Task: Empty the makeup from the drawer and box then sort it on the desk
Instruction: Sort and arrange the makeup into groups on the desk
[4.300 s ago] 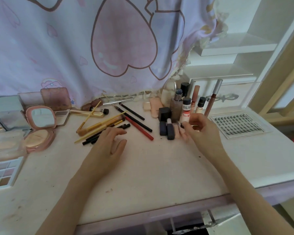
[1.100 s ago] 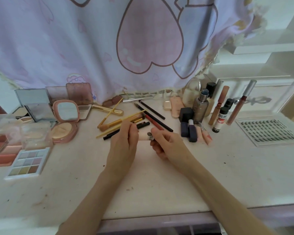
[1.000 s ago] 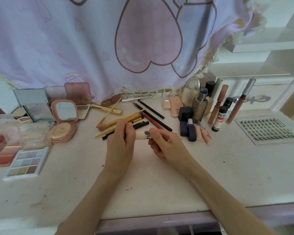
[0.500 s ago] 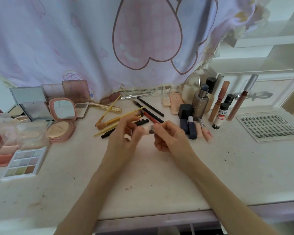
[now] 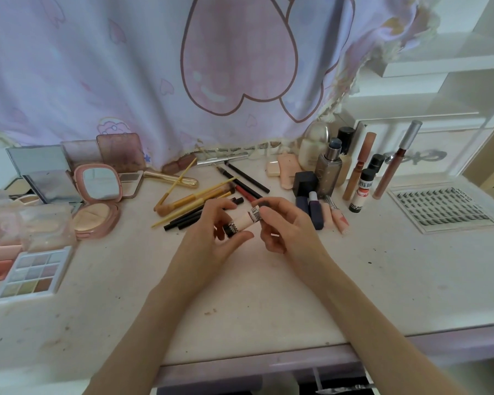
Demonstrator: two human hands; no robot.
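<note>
A small pale-pink tube (image 5: 244, 220) with black-and-white labels is held above the middle of the desk (image 5: 268, 295). My left hand (image 5: 211, 238) pinches its lower dark end and my right hand (image 5: 283, 226) pinches its upper capped end. Behind the hands lie gold brushes and black pencils (image 5: 197, 201). Bottles and lip products (image 5: 334, 172) stand at the back right, with a matching labelled tube (image 5: 361, 195) among them. Palettes and compacts (image 5: 35, 269) lie at the left.
A pink round compact (image 5: 97, 201) stands open with its mirror up at the left. A clear tray of false lashes (image 5: 442, 208) lies at the right. A heart-print curtain (image 5: 211, 67) hangs behind the desk. White shelves (image 5: 445, 58) rise at the back right.
Both hands have lifted the small tube off the desk and turned it so its labels show. The camera has tilted slightly.
</note>
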